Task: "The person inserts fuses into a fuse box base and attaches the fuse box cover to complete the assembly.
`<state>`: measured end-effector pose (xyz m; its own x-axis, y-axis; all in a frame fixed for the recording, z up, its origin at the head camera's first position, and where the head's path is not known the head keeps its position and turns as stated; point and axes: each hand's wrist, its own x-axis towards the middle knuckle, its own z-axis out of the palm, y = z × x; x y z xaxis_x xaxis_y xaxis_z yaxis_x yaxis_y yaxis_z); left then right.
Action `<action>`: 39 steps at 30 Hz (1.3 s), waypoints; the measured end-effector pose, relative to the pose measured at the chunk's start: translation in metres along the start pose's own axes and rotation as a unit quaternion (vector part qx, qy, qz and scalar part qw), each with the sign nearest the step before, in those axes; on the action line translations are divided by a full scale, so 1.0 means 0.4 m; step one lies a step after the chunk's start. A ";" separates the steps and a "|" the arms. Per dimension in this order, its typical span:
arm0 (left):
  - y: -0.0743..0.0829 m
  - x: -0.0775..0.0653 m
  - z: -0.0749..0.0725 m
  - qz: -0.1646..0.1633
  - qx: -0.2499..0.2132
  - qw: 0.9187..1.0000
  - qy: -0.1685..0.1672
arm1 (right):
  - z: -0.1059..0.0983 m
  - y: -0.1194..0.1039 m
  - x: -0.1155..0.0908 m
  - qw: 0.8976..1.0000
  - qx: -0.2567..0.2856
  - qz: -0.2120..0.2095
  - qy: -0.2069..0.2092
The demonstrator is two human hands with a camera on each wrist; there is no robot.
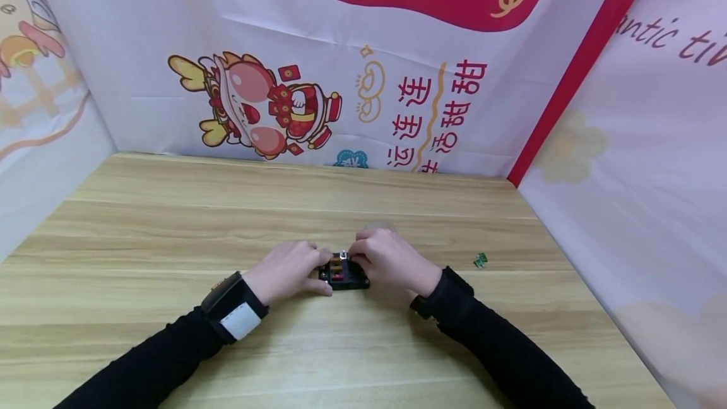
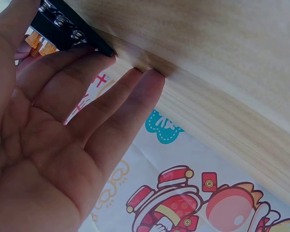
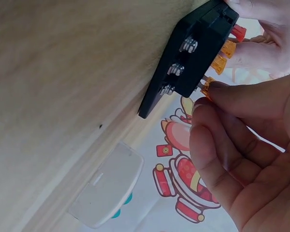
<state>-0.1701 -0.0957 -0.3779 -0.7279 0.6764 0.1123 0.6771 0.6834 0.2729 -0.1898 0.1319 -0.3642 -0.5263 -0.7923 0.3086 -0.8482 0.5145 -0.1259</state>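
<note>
In the head view, your black fuse block (image 1: 354, 279) lies on the bench (image 1: 227, 219) between both hands: at 3 o'clock from your left hand (image 1: 289, 270), at about 8 o'clock from your right hand (image 1: 392, 259). Your left thumb and forefinger stand apart, holding the block by its left end, while two other fingers stretch out straight. Your right thumb and fingers are clamped together on an orange fuse (image 3: 207, 92) at the block's edge; you can't tell whether it is fully seated. Two more orange fuses and a red fuse (image 1: 337, 277) stand in the block. Green pieces (image 1: 480, 260) lie well apart, at 3 o'clock from your right hand.
</note>
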 end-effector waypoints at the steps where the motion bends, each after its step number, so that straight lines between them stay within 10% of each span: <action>1: 0.000 0.000 0.000 0.001 0.000 1.000 0.000 | 0.000 0.000 0.000 1.000 -0.001 -0.001 0.000; 39: 0.001 0.000 -0.002 0.001 0.005 1.000 0.000 | -0.010 0.000 0.003 1.000 0.007 -0.006 -0.021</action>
<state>-0.1699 -0.0955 -0.3770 -0.7260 0.6784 0.1125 0.6801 0.6841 0.2636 -0.1902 0.1323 -0.3599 -0.5184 -0.8111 0.2710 -0.8548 0.5007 -0.1365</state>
